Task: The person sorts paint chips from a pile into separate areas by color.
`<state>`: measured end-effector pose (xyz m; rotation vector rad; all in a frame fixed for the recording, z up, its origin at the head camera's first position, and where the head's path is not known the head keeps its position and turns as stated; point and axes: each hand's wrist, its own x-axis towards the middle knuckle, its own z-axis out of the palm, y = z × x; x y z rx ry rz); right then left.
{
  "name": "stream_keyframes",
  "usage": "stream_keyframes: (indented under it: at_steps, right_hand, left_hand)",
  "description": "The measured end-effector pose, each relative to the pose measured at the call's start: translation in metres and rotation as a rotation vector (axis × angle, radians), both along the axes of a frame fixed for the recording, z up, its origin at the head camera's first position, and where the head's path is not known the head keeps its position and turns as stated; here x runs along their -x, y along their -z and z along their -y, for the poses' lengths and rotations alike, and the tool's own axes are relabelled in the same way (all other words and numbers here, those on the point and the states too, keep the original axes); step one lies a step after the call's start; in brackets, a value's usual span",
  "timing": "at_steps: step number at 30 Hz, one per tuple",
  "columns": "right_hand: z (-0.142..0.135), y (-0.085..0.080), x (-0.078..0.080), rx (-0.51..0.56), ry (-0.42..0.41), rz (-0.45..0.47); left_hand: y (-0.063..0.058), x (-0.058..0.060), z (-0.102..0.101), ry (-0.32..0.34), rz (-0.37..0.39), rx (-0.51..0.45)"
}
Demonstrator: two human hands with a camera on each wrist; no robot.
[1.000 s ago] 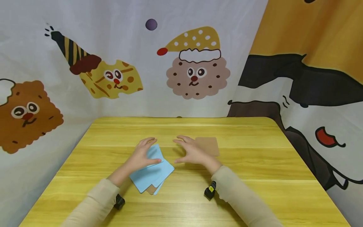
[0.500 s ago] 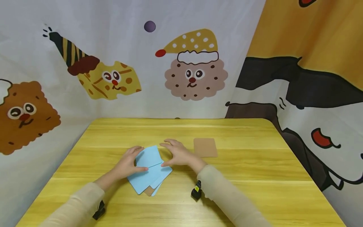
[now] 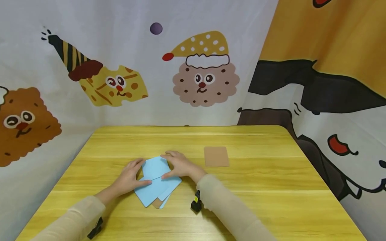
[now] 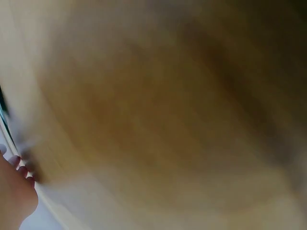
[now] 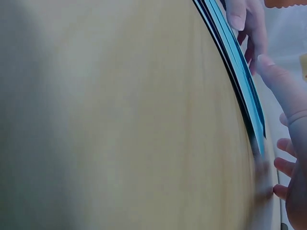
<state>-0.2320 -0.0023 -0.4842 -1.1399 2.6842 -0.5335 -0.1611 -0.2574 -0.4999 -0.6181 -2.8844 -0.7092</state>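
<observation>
Head view: moderately bright, evenly lit, mostly sharp. Tabletop [image 3: 271, 174] carried a soft pale sheen toward its near middle; light source could not be placed. A faint, soft-edged shadow lay beside the right sleeve [image 3: 232, 207]. Backdrop [image 3: 120, 43] looked slightly grey toward the top. Left wrist view: dim; a brown smear filled most of it, detail unresolved, darkest at upper right; only part of a hand [image 4: 17, 196] at the left edge read fairly clearly. Right wrist view: cooler, bluish; wood grain soft, left margin hazy and dark; blue cards [image 5: 241, 67] bowed, apparently by lens distortion.
</observation>
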Motion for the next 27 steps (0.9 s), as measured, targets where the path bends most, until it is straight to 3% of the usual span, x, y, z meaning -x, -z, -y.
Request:
stream_keyframes:
  at_steps: [16, 27]
  right_hand:
    - [0.009, 0.011, 0.0, -0.051, 0.03, -0.009]
    - [0.012, 0.01, 0.001, -0.044, 0.036, -0.007]
  left_hand:
    - [0.006, 0.007, 0.0, 0.016, -0.032, -0.012]
    - [0.004, 0.013, 0.001, 0.101, -0.03, -0.019]
